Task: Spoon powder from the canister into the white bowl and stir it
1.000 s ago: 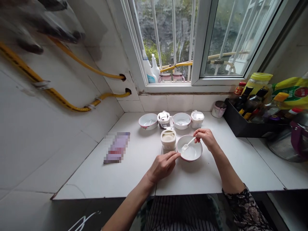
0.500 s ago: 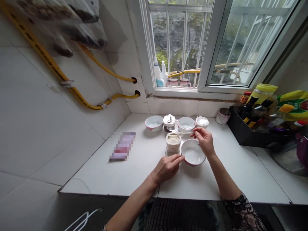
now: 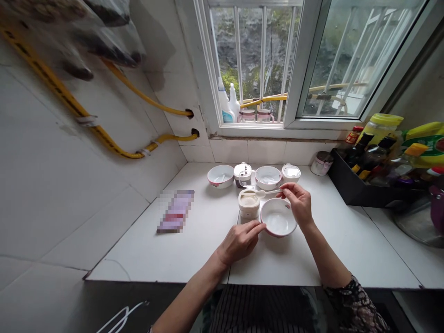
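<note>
My right hand (image 3: 298, 203) pinches the handle of a small white spoon (image 3: 271, 191). The spoon's bowl end is over the rim of an open cream jar (image 3: 249, 212), which has pale contents. In front of that hand sits a white bowl (image 3: 278, 221) with a reddish pattern. My left hand (image 3: 242, 241) has its fingertips closed on the bowl's left rim, its thumb mostly hidden. Behind are two more white bowls, one on the left (image 3: 221, 176) and one in the middle (image 3: 268, 177). A dark-filled jar (image 3: 242, 174) and a white-lidded jar (image 3: 291, 173) stand alongside them.
A pixelated purple packet-like item (image 3: 176, 211) lies on the white counter (image 3: 138, 259) at left. A black bin (image 3: 360, 192) of bottles stands at right, beside a small jar (image 3: 322, 163). Behind the counter are a tiled wall and a barred window (image 3: 260, 60).
My right hand and the spoon have shifted slightly right, and the spoon's end lies nearer the jar's right rim. My left hand stays at the bowl. The camera view has moved a little.
</note>
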`<move>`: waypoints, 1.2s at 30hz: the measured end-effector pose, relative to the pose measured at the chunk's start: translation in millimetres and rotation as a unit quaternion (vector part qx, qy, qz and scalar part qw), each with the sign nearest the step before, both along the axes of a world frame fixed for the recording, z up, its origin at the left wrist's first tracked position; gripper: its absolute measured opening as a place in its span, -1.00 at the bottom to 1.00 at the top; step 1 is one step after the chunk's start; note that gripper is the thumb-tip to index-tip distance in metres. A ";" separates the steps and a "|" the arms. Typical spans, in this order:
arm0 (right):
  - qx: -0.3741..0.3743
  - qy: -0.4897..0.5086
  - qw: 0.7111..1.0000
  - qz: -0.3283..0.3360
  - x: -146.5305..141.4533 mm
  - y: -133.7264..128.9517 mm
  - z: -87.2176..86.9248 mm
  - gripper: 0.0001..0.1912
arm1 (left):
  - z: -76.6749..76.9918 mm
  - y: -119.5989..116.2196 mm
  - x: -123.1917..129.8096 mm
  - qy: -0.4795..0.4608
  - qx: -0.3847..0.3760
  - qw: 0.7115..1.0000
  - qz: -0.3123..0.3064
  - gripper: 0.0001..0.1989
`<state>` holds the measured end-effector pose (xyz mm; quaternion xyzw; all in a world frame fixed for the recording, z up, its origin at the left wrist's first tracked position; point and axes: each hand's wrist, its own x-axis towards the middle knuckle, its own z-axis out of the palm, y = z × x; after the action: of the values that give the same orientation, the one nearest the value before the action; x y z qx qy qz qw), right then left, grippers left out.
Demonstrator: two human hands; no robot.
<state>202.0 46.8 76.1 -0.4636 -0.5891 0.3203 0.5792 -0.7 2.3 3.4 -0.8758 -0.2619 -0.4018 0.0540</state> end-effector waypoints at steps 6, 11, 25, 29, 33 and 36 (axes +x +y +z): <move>-0.071 -0.054 0.994 0.056 32.1 4.6 -2.5 -0.87 | 2.4 -1.9 -1.0 0.005 -0.001 1.000 0.001 -0.65; 0.021 -0.298 0.950 0.089 34.7 -2.2 -9.7 -0.83 | 1.9 -2.6 -1.8 0.005 -0.009 1.000 -0.002 -0.61; 0.089 -0.392 0.901 0.166 33.8 -9.1 -6.7 -0.71 | 5.5 -4.5 -6.0 0.013 -0.034 0.999 -0.008 -0.59; 0.049 -0.372 0.915 0.148 37.0 -12.2 0.7 -0.73 | 7.3 -5.0 -6.0 0.007 -0.032 0.999 -0.021 -0.57; -0.006 -0.368 0.923 0.111 39.7 -12.0 5.5 -0.72 | 7.0 -5.6 -6.2 0.001 -0.030 0.999 -0.026 -0.56; -0.024 -0.369 0.921 0.120 35.6 -11.5 3.0 -0.71 | 6.4 -6.2 -6.9 0.006 -0.032 0.999 -0.026 -0.58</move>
<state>237.6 35.3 79.1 -0.4884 -0.8046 0.2078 0.2661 -7.6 -3.9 9.7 -0.8858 -0.2514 -0.3898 0.0174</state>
